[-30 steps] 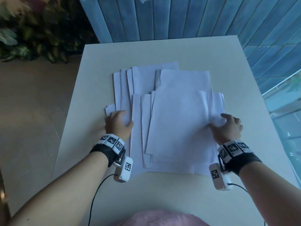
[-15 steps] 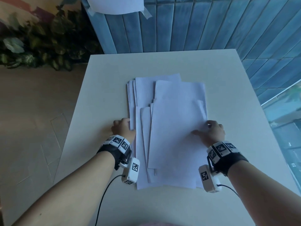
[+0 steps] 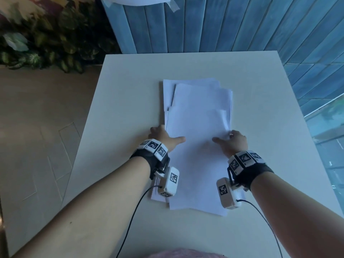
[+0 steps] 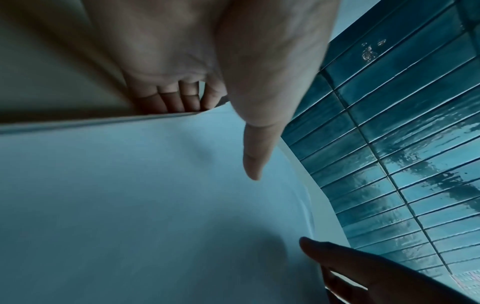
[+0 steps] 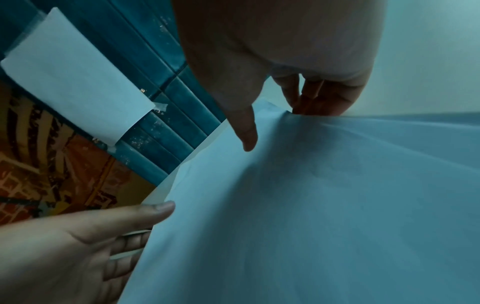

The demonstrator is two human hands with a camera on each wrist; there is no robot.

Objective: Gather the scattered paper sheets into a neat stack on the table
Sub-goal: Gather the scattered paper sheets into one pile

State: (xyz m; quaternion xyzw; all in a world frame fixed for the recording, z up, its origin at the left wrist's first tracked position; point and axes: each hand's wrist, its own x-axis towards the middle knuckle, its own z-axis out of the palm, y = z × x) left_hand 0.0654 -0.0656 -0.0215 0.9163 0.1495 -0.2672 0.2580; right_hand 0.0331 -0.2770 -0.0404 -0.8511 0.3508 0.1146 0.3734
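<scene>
Both forearms are bare, with no sleeves in the head view. Each wrist carries a black strap (image 3: pixel 149 157) topped by a curved row of white blocks (image 3: pixel 153 147) printed with black-and-white square markers. A matching band of marker blocks (image 3: pixel 244 159) sits on the right wrist over its own black strap (image 3: pixel 255 174). Below each band hangs a white rounded camera housing (one marker printed on its face): the left housing (image 3: pixel 170 181) and the right housing (image 3: pixel 228 193). A thin black cable (image 3: pixel 130 220) trails from the left unit, and another black cable (image 3: pixel 264 222) from the right
</scene>
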